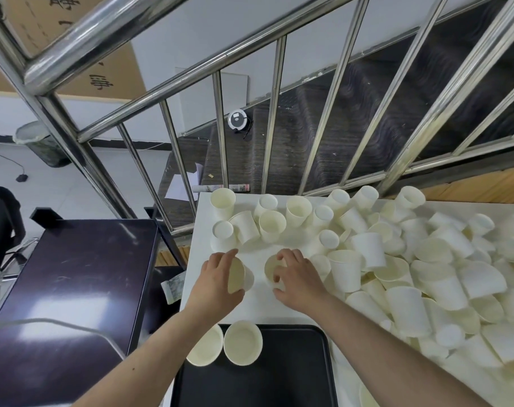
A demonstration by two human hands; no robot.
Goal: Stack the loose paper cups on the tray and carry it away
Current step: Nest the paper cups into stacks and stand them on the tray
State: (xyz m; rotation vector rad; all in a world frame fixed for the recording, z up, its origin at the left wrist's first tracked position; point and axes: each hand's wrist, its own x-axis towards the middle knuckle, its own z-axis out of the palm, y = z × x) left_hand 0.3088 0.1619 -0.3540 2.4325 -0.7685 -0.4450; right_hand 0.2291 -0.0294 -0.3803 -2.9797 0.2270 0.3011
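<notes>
On the black tray (294,374) at the near table edge stand two cream paper cups (242,342), mouths up, side by side. Beyond it, the left hand (217,282) curls around one cup (239,276) lying on its side, and the right hand (298,279) grips another cup (273,270). Loose cups (426,259), plain and off-white, lie heaped across the white table (200,227)

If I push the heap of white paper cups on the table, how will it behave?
The heap of white paper cups would likely scatter: cups lie loose on their sides. They probably roll in curves, being tapered. Thin walls likely dent easily.
</notes>
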